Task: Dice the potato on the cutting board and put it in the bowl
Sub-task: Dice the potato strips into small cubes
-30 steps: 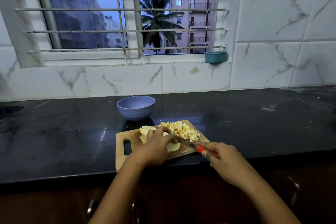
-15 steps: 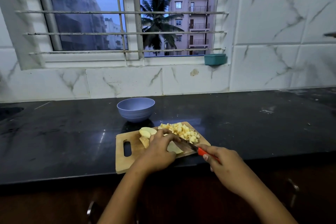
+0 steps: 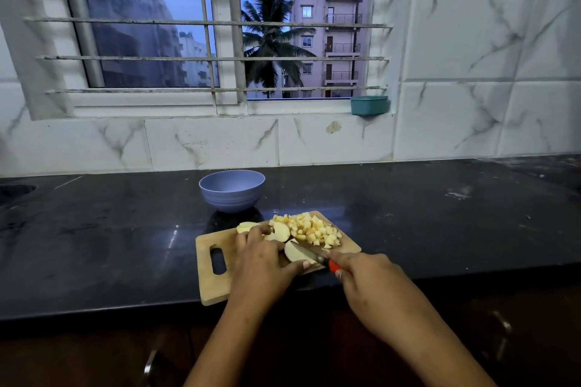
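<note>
A wooden cutting board (image 3: 210,287) lies at the counter's front edge. A pile of diced potato (image 3: 314,229) sits on its far right part. Pale potato slices (image 3: 281,231) lie to the pile's left, and one slice (image 3: 295,253) lies nearer me. My left hand (image 3: 262,264) holds that slice down, thumb by the blade. My right hand (image 3: 367,283) grips the red handle of a knife (image 3: 309,253), whose blade lies across the slice. A lavender bowl (image 3: 232,190) stands behind the board; its inside is hidden from here.
The black counter (image 3: 110,245) stretches left and right of the board. A sink edge (image 3: 15,190) shows at far left. A teal tub (image 3: 368,105) sits on the window sill above the tiled wall. Cabinet handles (image 3: 503,330) lie below the counter edge.
My left hand shifted on the slices, and one more slice now shows by the diced pile. The knife blade stays across the near slice.
</note>
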{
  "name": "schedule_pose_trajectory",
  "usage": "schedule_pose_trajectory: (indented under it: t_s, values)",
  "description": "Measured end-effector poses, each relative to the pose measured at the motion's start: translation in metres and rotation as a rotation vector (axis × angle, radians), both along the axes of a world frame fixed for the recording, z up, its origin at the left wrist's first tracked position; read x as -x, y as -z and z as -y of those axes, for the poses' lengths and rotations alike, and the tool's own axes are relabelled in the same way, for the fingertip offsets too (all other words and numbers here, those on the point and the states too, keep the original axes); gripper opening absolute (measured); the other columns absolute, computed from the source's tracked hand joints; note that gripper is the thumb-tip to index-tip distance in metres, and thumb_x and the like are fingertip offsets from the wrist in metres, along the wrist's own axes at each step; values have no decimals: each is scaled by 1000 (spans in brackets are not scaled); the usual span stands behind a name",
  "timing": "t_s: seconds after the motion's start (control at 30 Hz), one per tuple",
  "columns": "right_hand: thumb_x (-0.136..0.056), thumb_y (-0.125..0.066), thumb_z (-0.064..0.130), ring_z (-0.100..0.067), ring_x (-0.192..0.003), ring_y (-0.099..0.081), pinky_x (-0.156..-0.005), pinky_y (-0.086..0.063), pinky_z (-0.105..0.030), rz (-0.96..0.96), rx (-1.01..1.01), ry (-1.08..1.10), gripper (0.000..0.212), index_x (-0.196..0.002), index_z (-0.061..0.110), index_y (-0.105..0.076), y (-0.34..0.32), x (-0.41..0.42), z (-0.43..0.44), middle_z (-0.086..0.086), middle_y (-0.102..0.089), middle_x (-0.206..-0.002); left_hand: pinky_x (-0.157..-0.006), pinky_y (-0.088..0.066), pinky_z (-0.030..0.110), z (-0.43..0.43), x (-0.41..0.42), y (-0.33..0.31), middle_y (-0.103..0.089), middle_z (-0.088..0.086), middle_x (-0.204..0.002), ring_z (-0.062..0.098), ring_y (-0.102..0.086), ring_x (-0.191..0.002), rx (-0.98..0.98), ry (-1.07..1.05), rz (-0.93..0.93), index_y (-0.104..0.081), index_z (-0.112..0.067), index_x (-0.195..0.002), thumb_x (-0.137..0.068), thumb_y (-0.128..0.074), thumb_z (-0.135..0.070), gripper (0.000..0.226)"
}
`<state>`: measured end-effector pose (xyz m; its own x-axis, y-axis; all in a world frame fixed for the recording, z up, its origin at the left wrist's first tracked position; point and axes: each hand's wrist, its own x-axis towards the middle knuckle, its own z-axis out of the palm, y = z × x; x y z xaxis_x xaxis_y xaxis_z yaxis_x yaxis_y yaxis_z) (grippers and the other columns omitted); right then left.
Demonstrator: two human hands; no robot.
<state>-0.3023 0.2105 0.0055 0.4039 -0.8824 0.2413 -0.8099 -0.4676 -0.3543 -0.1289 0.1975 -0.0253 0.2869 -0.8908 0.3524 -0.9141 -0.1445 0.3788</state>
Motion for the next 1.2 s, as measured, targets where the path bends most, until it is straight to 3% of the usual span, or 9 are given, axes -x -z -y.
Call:
schedule_pose_trajectory:
  t_s: [0.2, 0.33, 0.47, 0.6, 0.87, 1.0, 1.1, 1.2]
  values:
    - [-99, -40, 16, -20, -94, -60, -66, -48, -29, -111, 18, 60, 37, -130, 30, -54, -6, -13, 6, -2, -60, -105, -103, -26, 30, 10, 0, 1, -34, -4, -142, 18, -24, -130, -8, 4, 3, -64, -29, -115, -77, -59, -65, 52]
    - [-97, -44, 13, -17, -78, -50, -48, -31, -22, -171, 19, 66, 34, -127, 23, -56, -12, -24, 9, 0, -46, -90, -104, -25, 29, 13, -5, 0, -34, -4, -142, 19, -24, -131, -15, 7, -3, -64, -30, -117, -73, -61, -68, 57]
    - [-96, -47, 15, -14, -72, -44, -45, -25, -20, -213, 12, 75, 29, -122, 21, -59, -21, -31, 8, 1, -43, -85, -105, -25, 30, 14, -7, 2, -32, -4, -143, 20, -22, -131, -17, 26, -18, -64, -32, -117, -74, -62, -66, 55]
    - [-96, -49, 13, -14, -73, -43, -46, -27, -20, -273, -29, 57, 29, -123, 18, -59, -28, -35, 9, 1, -42, -83, -108, -22, 32, 15, -7, 3, -30, -3, -146, 22, -21, -132, -34, 41, -2, -62, -37, -119, -77, -59, -65, 50]
    - [-94, -53, 15, -19, -77, -50, -64, -43, -31, -317, -6, 51, 23, -115, 16, -62, -37, -39, 11, -3, -51, -91, -110, -21, 35, 19, -10, 3, -25, -2, -151, 24, -19, -135, -113, 53, 0, -56, -34, -130, -81, -57, -62, 57]
    - [-93, -55, 19, -17, -66, -44, -61, -38, -31, -394, 6, 12, 10, -99, 12, -59, -49, -43, 12, 2, -38, -73, -111, -19, 36, 19, -10, 1, -25, -2, -151, 25, -20, -135, -135, 43, 5, -56, -36, -129, -81, -56, -63, 56]
    - [-93, -56, 20, -15, -61, -41, -58, -36, -29, -445, -3, -14, 10, -85, 16, -50, -57, -44, 9, 2, -38, -71, -112, -15, 40, 18, -8, 1, -25, -2, -151, 25, -20, -136, -139, 21, 21, -57, -38, -127, -80, -55, -66, 55]
    - [-92, -52, 11, -12, -59, -42, -50, -33, -26, -496, 18, -21, 6, -87, 15, -54, -58, -37, 5, 2, -41, -74, -116, -10, 45, 17, -8, 0, -24, -2, -151, 26, -19, -137, -150, 9, 26, -57, -38, -126, -80, -55, -67, 55]
